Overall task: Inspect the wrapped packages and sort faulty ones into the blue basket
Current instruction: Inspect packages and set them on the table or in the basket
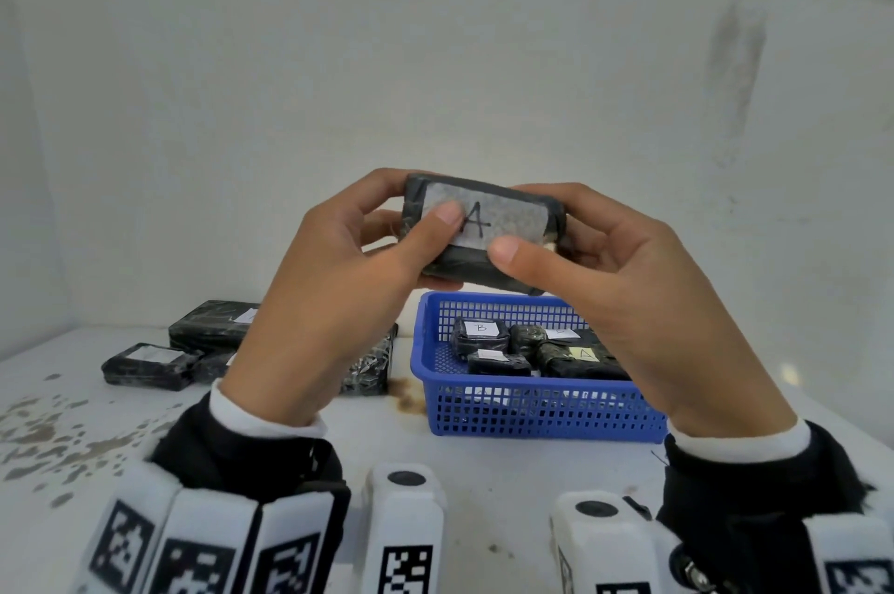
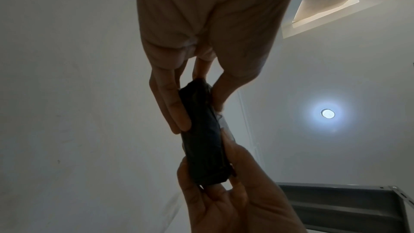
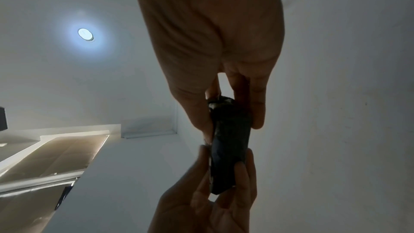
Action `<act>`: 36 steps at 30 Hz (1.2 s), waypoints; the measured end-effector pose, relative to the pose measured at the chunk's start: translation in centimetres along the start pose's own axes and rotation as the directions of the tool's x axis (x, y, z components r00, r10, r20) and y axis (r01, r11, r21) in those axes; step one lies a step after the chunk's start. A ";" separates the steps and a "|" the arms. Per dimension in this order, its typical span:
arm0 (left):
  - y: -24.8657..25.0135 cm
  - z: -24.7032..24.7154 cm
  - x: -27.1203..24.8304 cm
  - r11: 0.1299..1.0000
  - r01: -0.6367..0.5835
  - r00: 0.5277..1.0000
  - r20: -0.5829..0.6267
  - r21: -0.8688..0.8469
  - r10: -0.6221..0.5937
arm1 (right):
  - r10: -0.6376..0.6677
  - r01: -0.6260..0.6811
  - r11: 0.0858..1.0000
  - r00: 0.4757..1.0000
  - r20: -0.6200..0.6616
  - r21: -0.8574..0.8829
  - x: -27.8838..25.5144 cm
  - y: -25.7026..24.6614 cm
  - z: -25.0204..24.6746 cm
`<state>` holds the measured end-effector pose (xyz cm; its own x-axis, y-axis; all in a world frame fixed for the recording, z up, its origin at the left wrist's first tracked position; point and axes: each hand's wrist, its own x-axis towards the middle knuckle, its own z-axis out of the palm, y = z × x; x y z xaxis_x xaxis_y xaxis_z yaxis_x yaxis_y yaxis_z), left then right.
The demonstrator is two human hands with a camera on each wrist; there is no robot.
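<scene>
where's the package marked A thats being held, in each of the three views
Head: package marked A, centre, above the blue basket, between left hand and right hand.
Left wrist: centre, edge-on.
Right wrist: lower centre, edge-on.
Shared landmark: both hands gripping its ends.

Glossy, crinkled black plastic film wraps the packet (image 1: 484,235); its label (image 1: 503,218) is matt paper. The basket (image 1: 532,409) below is perforated blue plastic.

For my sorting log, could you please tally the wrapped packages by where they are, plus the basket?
Held package: 1
Tabletop packages: 4 visible
Basketed packages: 4 visible
Blue basket: 1
Total: 10 things, 9 of them packages; more may be hidden.
</scene>
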<state>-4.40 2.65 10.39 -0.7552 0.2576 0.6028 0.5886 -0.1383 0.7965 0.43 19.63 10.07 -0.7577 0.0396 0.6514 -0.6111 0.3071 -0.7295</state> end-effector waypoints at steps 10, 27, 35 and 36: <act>0.1 0.2 0.0 0.999 -0.033 0.999 -0.020 -0.023 0.033 | -0.054 0.051 0.996 0.998 -0.035 -0.070 0.2 0.3 0.5; -0.7 0.1 0.3 0.994 -0.020 0.999 0.030 0.109 0.017 | 0.055 -0.071 0.976 0.995 -0.081 -0.207 0.3 0.3 0.1; -0.8 0.5 0.2 0.970 -0.163 0.987 0.043 0.179 0.158 | 0.149 -0.151 0.975 0.989 -0.020 -0.166 0.2 -0.2 0.6; -0.7 0.6 0.2 0.976 -0.142 0.989 0.053 0.166 0.135 | 0.141 -0.145 0.978 0.989 -0.033 -0.150 0.2 -0.2 0.5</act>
<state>-4.74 3.35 9.92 -0.6523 0.2872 0.7014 0.7295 -0.0132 0.6838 0.26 19.08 10.21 -0.8285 0.1142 0.5482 -0.4535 0.4373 -0.7766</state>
